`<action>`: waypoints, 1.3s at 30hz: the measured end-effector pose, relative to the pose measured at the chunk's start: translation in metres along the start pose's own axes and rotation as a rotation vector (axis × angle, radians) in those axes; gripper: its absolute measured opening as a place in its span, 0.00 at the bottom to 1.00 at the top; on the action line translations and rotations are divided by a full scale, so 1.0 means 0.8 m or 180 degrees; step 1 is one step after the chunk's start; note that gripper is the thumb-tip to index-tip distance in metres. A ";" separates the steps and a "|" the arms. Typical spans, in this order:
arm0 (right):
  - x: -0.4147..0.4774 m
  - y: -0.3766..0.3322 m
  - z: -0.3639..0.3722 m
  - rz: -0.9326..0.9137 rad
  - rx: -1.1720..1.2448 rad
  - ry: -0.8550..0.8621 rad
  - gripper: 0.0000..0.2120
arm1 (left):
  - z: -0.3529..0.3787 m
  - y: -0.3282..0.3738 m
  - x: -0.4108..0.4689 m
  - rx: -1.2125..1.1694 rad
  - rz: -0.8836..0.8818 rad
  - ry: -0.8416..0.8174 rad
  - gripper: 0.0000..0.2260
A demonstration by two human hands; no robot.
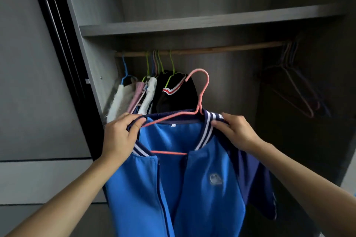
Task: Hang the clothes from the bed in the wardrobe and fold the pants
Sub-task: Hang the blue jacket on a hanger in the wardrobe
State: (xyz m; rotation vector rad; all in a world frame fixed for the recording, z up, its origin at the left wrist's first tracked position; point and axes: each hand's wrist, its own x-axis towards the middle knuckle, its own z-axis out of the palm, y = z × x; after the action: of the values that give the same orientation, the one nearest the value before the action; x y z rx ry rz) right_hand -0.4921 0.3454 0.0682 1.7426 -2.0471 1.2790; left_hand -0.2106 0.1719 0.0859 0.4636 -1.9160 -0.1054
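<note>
A bright blue jacket [192, 179] with navy sleeves and a navy-and-white striped collar hangs on a pink wire hanger [200, 90] in front of the open wardrobe. My left hand [119, 136] grips the collar and the hanger's left shoulder. My right hand [237, 132] pinches the collar on the right side. The hanger's hook points up, below the wooden rail [212, 49] and apart from it.
Several garments on green and blue hangers [154, 86] crowd the rail's left end. Several bare hangers [296, 86] hang at the right end. A grey shelf [192, 25] runs above the rail. The wardrobe's side panel and sliding door [57, 44] stand at left.
</note>
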 end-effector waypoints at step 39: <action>-0.031 0.112 -0.128 0.1767 0.1810 -0.0067 0.10 | 0.293 0.170 0.063 -0.0661 -0.0549 -0.0803 0.08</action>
State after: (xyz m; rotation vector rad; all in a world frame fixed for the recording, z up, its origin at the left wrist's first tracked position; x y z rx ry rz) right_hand -0.6020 0.4295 0.0726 1.3831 -2.4467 2.1880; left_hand -0.4763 0.2444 0.0783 0.4920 -2.0800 -0.4911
